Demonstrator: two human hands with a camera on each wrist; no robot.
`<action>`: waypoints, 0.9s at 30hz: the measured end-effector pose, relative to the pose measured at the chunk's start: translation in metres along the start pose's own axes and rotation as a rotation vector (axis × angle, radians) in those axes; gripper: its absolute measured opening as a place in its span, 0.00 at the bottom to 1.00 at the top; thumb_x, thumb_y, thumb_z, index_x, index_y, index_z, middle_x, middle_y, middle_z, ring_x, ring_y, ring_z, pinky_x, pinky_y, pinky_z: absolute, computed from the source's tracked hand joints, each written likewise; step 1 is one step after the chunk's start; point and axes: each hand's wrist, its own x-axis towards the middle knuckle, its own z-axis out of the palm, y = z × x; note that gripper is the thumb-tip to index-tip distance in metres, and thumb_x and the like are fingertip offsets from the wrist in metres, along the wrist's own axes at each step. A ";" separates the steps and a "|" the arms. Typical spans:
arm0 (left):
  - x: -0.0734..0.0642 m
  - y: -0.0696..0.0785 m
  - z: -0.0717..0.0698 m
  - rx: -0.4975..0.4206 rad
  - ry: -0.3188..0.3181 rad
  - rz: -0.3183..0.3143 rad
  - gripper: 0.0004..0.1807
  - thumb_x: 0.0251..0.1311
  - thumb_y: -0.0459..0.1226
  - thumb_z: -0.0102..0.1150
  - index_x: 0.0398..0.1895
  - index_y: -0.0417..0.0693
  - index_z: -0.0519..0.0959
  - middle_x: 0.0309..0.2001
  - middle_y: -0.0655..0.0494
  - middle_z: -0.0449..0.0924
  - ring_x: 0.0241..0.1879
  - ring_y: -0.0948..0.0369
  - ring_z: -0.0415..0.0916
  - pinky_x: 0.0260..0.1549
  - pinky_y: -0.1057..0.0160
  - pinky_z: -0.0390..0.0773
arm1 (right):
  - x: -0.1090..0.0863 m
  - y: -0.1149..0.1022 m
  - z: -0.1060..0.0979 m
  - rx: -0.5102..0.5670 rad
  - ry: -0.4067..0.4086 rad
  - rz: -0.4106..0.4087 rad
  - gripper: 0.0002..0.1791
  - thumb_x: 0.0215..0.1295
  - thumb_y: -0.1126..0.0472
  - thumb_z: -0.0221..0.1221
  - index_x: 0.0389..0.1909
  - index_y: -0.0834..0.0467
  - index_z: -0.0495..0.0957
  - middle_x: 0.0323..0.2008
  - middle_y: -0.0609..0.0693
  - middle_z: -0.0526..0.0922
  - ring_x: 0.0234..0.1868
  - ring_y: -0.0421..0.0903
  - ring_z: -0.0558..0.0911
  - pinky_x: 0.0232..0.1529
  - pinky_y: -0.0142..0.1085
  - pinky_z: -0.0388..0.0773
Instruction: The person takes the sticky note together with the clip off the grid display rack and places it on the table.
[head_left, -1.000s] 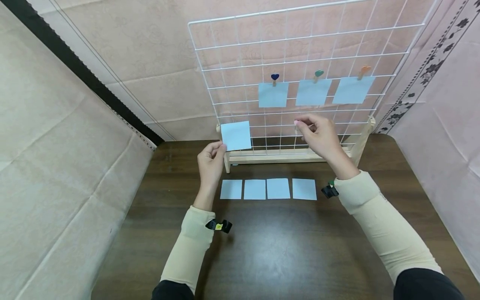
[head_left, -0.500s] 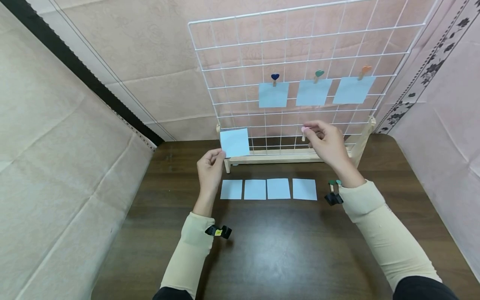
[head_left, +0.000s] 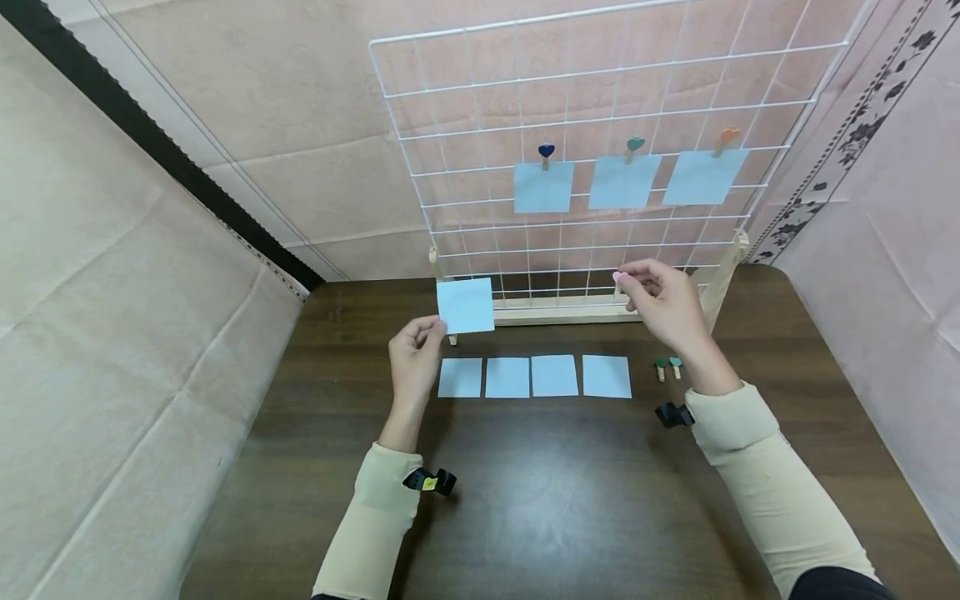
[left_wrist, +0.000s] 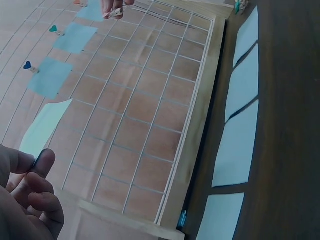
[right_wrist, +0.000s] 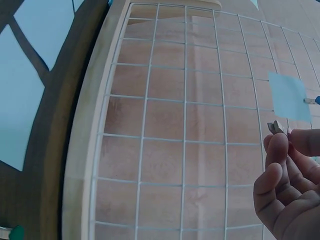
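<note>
My left hand pinches a light-blue square paper by its lower left corner, held up before the lower left of a white wire grid panel. Between thumb and fingertips, my right hand pinches a small clothespin with a pink top, in front of the grid's lower right. The held paper and clothespin are well apart. On the grid hang three blue papers, each under a heart-topped clothespin: dark blue, green and orange.
Several blue papers lie in a row on the brown table, before the grid's wooden base. Two green-topped clothespins lie right of the row, near my right forearm. Pale cloth surrounds the table.
My left hand has lowered the paper toward the table. My right hand has drawn right and down with the clothespin, uncovering the two green-topped clothespins on the table.
</note>
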 end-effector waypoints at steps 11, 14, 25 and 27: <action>-0.011 -0.009 -0.010 0.036 0.018 -0.025 0.09 0.71 0.34 0.65 0.44 0.35 0.88 0.25 0.56 0.83 0.18 0.65 0.64 0.19 0.69 0.64 | -0.013 0.016 -0.001 0.001 0.020 0.018 0.17 0.80 0.55 0.59 0.54 0.66 0.84 0.41 0.59 0.87 0.26 0.34 0.82 0.25 0.29 0.74; -0.015 -0.012 -0.012 0.040 0.028 -0.039 0.09 0.71 0.34 0.65 0.44 0.35 0.88 0.27 0.53 0.85 0.18 0.66 0.64 0.19 0.69 0.65 | -0.017 0.021 -0.002 -0.002 0.020 0.027 0.17 0.80 0.55 0.59 0.53 0.66 0.84 0.41 0.63 0.87 0.26 0.34 0.82 0.24 0.29 0.73; -0.025 -0.028 -0.020 -0.002 0.024 -0.076 0.08 0.70 0.31 0.63 0.43 0.32 0.87 0.25 0.56 0.84 0.14 0.67 0.60 0.14 0.71 0.59 | -0.037 0.044 -0.008 0.044 0.005 0.084 0.16 0.79 0.61 0.60 0.55 0.70 0.83 0.44 0.62 0.84 0.29 0.38 0.82 0.28 0.27 0.78; -0.026 -0.030 -0.022 -0.010 0.030 -0.087 0.08 0.70 0.31 0.64 0.43 0.31 0.87 0.26 0.56 0.85 0.14 0.68 0.60 0.14 0.71 0.59 | -0.039 0.047 -0.009 0.039 0.004 0.101 0.16 0.79 0.62 0.59 0.55 0.71 0.83 0.43 0.64 0.84 0.29 0.39 0.83 0.28 0.27 0.79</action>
